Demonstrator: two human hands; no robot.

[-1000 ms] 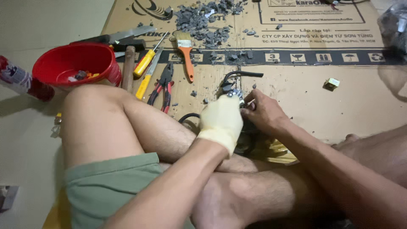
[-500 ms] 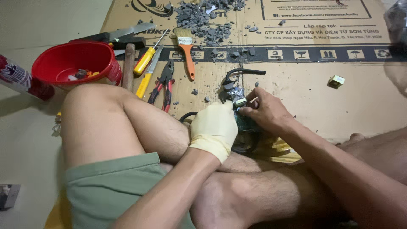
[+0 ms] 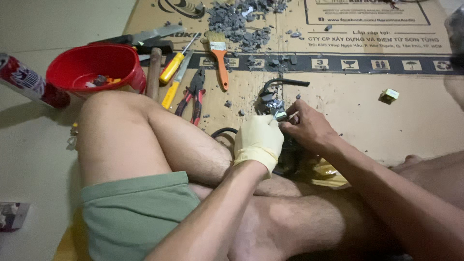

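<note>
I sit on the floor with my legs crossed over a sheet of cardboard [image 3: 338, 92]. My left hand [image 3: 258, 140], in a pale yellow glove, grips a dark, dusty metal part [image 3: 271, 105] with a black cable. My right hand [image 3: 307, 126], bare, pinches a small piece on the same part from the right. Both hands meet just above my shins. The lower half of the part is hidden behind my hands and legs.
A red bowl [image 3: 92, 67] holding small bits stands at the left. Beside it lie a hammer [image 3: 153, 67], yellow-handled screwdrivers [image 3: 171, 70], red pliers [image 3: 193, 94] and an orange-handled brush [image 3: 220, 55]. Grey rubble [image 3: 241, 19] is piled at the top. A small block [image 3: 389, 94] lies at the right.
Both hands have shifted slightly on the part, fingers working at its top. The view has tilted a little; the tools lie unmoved.
</note>
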